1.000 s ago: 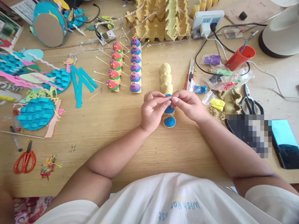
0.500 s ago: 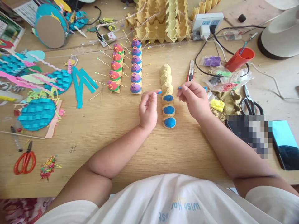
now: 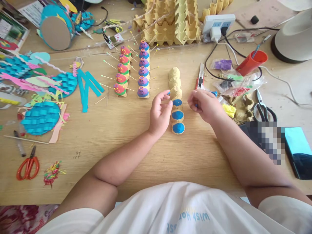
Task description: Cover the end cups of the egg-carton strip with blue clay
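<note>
A strip of egg carton bumps (image 3: 175, 84) stands upright before me, bare tan at its far end and covered in blue modelling clay (image 3: 177, 128) on the near bumps. To its left is my left hand (image 3: 159, 115), thumb apart from the loosely bent fingers, the thumb tip close to a blue bump. A small blue bit (image 3: 168, 93) shows at its index fingertip. On the right, my right hand (image 3: 204, 105) is closed, palm down, with a piece of blue clay (image 3: 196, 105) peeking out between the fingers.
Two finished caterpillars, red-green (image 3: 122, 68) and purple-blue (image 3: 143, 70), bristle with pins at left. A utility knife (image 3: 200, 78), clay packets (image 3: 229, 110), black scissors (image 3: 262, 109) and a red cup (image 3: 253, 63) lie rightward. Red scissors (image 3: 28, 167) rest near left.
My left hand's thumb has parted from its fingers and moved closer to the strip. My right hand has turned palm down, its fingers curling in around the blue clay. The view shifted slightly.
</note>
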Tool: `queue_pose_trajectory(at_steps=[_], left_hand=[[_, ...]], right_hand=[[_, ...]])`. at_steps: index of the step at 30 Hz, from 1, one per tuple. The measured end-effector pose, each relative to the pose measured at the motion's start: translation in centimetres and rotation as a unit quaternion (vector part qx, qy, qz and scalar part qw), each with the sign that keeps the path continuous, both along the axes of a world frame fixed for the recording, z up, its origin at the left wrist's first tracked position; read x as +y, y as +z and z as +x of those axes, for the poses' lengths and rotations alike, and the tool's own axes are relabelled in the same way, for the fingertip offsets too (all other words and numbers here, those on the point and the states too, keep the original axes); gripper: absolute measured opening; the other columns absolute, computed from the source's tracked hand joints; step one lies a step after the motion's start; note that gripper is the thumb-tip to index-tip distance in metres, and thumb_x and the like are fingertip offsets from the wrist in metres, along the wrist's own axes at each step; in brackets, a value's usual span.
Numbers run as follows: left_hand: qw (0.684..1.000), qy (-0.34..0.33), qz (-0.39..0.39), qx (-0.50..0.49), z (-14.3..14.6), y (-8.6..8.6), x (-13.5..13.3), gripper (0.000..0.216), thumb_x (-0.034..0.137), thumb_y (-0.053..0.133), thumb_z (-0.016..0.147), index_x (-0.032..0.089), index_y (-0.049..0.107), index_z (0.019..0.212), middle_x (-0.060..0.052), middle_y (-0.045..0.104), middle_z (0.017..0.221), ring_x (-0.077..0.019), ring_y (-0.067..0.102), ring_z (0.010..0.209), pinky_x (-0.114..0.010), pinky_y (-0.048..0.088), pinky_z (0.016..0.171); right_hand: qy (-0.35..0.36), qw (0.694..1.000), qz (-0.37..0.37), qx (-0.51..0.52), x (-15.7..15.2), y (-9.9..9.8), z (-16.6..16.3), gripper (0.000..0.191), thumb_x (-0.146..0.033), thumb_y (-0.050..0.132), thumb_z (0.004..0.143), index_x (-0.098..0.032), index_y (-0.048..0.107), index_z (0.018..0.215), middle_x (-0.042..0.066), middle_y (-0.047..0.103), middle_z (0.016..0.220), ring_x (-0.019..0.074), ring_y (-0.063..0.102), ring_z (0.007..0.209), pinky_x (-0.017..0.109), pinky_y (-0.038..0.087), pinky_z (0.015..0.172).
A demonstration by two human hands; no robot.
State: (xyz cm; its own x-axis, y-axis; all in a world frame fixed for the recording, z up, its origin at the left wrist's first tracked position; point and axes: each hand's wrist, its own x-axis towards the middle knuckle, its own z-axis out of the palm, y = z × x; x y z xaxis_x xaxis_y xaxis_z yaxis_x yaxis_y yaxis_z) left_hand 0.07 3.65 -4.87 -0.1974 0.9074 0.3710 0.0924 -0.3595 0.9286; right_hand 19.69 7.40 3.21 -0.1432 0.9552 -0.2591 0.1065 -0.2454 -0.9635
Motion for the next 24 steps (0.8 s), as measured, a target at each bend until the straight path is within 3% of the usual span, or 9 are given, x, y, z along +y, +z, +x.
queue_pose_trajectory(at_steps=[2, 4, 7, 10, 14, 20, 24], left_hand=[[0.999, -0.008, 0.013, 0.033, 0.0, -0.3, -0.1, 0.054, 0.068, 0.069, 0.11, 0.032, 0.067, 0.15, -0.01, 0.077, 0.137, -0.0223, 0.075, 0.13, -0.034, 0.062, 0.105], [0.998, -0.015, 0.021, 0.057, 0.1, -0.3, -0.3, 0.053, 0.065, 0.064, 0.113, 0.032, 0.063, 0.155, -0.012, 0.076, 0.142, -0.024, 0.074, 0.136, -0.036, 0.062, 0.107], [0.996, -0.043, 0.029, 0.066, 0.3, -0.2, -0.5, 0.052, 0.062, 0.057, 0.117, 0.03, 0.058, 0.158, -0.014, 0.075, 0.148, -0.0254, 0.073, 0.142, -0.039, 0.061, 0.114], [0.996, -0.072, 0.025, 0.056, 0.2, -0.1, -0.6, 0.051, 0.059, 0.054, 0.119, 0.03, 0.054, 0.161, -0.014, 0.077, 0.149, -0.0252, 0.075, 0.142, -0.041, 0.059, 0.12], [0.996, -0.078, 0.03, 0.038, -0.1, 0.0, -0.6, 0.052, 0.058, 0.05, 0.12, 0.032, 0.05, 0.165, -0.014, 0.077, 0.152, -0.0258, 0.075, 0.144, -0.044, 0.057, 0.124], [0.995, -0.081, 0.059, 0.013, -0.1, 0.4, -0.8, 0.045, 0.052, 0.053, 0.121, 0.032, 0.058, 0.161, -0.011, 0.078, 0.15, -0.0236, 0.077, 0.141, -0.04, 0.06, 0.12], [0.993, -0.063, 0.084, 0.049, -0.4, 1.0, -0.6, 0.039, 0.049, 0.053, 0.121, 0.031, 0.072, 0.149, -0.009, 0.08, 0.147, -0.0228, 0.075, 0.139, -0.039, 0.061, 0.12]], right_hand=[[0.017, 0.981, 0.082, -0.172, -0.3, 0.1, -0.1, 0.039, -0.038, 0.063, 0.107, -0.022, 0.065, 0.072, 0.001, 0.058, 0.066, 0.0151, 0.048, 0.062, 0.033, 0.029, 0.061], [0.046, 0.939, 0.134, -0.313, -0.5, 0.1, -0.2, 0.044, -0.037, 0.065, 0.108, -0.022, 0.062, 0.068, 0.001, 0.056, 0.063, 0.0164, 0.047, 0.064, 0.036, 0.028, 0.065], [0.089, 0.922, 0.115, -0.36, -0.6, 0.0, -0.4, 0.053, -0.035, 0.063, 0.11, -0.023, 0.05, 0.06, -0.001, 0.047, 0.057, 0.0149, 0.041, 0.06, 0.037, 0.025, 0.065], [0.097, 0.954, 0.066, -0.276, -0.4, 0.0, -0.5, 0.053, -0.033, 0.065, 0.11, -0.023, 0.05, 0.06, -0.004, 0.042, 0.055, 0.0129, 0.037, 0.058, 0.035, 0.024, 0.062], [0.039, 0.995, -0.036, -0.088, -0.4, -0.2, -0.6, 0.044, -0.03, 0.07, 0.109, -0.021, 0.061, 0.067, -0.004, 0.046, 0.057, 0.0107, 0.036, 0.055, 0.031, 0.023, 0.057], [-0.021, 0.975, -0.177, 0.134, -0.6, 0.0, -1.4, 0.04, -0.031, 0.096, 0.092, -0.02, 0.062, 0.073, -0.008, 0.047, 0.056, 0.0065, 0.034, 0.052, 0.024, 0.019, 0.048], [-0.048, 0.965, -0.176, 0.188, -1.1, 0.2, -2.1, 0.03, -0.028, 0.094, 0.092, -0.018, 0.067, 0.081, -0.008, 0.052, 0.057, 0.0055, 0.035, 0.048, 0.021, 0.024, 0.045]])
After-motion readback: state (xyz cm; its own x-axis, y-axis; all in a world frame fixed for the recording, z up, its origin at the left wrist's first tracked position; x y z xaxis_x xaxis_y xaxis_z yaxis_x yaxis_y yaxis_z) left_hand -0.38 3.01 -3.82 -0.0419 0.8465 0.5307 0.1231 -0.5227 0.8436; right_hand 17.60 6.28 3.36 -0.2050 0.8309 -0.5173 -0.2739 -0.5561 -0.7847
